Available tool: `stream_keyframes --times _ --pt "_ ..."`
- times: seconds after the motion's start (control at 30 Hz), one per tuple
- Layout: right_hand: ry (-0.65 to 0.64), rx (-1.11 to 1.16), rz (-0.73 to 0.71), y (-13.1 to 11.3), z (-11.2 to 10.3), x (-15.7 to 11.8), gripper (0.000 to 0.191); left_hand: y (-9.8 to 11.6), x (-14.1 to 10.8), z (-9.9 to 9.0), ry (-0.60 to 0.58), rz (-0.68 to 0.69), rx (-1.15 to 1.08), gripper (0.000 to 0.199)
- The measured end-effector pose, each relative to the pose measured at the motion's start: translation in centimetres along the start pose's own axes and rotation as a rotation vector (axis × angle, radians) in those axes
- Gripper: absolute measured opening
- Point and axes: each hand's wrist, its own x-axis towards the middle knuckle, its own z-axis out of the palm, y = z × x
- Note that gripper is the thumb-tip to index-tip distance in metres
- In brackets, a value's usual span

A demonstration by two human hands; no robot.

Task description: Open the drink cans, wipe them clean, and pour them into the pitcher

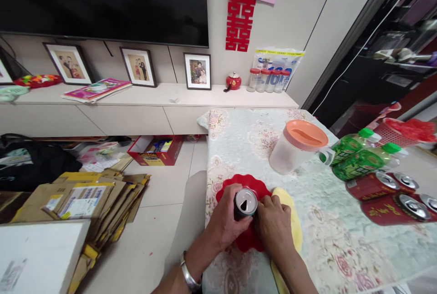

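My left hand is wrapped round a dark drink can, its silver top facing up with the mouth hole open. The can is over a red scalloped plate. Against the can's right side is my right hand, its fingers curled in and pressed together. Whatever those fingers may pinch is hidden from me. A yellow cloth lies under and beside my right hand, along the plate's right edge.
A clear jug with an orange lid stands beyond the plate. Green-capped bottles and several red cans are at the right. Flattened cardboard and a red box lie on the floor, left of the table.
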Motion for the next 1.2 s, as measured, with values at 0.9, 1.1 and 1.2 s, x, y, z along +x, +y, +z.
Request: stream_keyframes --times 0.9,1.1,1.2 --pt "-0.013 0.038 0.131 -1.3 -0.9 -0.8 0.014 -1.3 0.0 -0.2 -0.088 0.056 0.078 0.091" --pt "-0.113 0.037 0.125 -1.9 -1.4 0.0 0.018 -0.4 -0.3 -1.3 -0.198 -0.039 0.098 0.089" --pt "-0.117 0.06 0.132 -1.5 -1.4 -0.1 0.016 -0.5 -0.3 -1.3 -0.172 -0.018 0.098 0.087"
